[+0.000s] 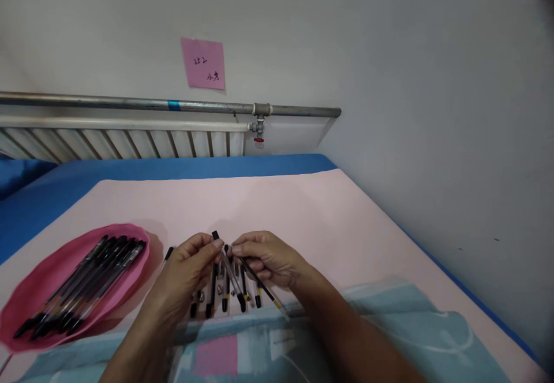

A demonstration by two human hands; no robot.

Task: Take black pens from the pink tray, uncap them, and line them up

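Note:
My left hand [188, 265] pinches a clear pen barrel [232, 279] with black ends, tilted down to the right. Close beside it, my right hand [270, 256] grips a thin pen refill [269, 294] between thumb and fingers. The refill is dark, with a yellow band and a pale end that slants toward the blue cloth. Beneath both hands, several pen parts with black ends [210, 293] lie side by side on the pink surface, partly covered by my fingers. Small shiny metal pieces [201, 297] are among them. Another black-ended pen part [168, 252] shows beyond my left wrist.
A pink basket [47, 282] on the left holds several black-capped pens [93, 279]. A light blue patterned cloth [389, 314] covers the near edge of the pink surface [303, 210]. Behind are a white radiator [182, 126] and a metal pipe [208, 106]; a wall [454, 141] rises on the right.

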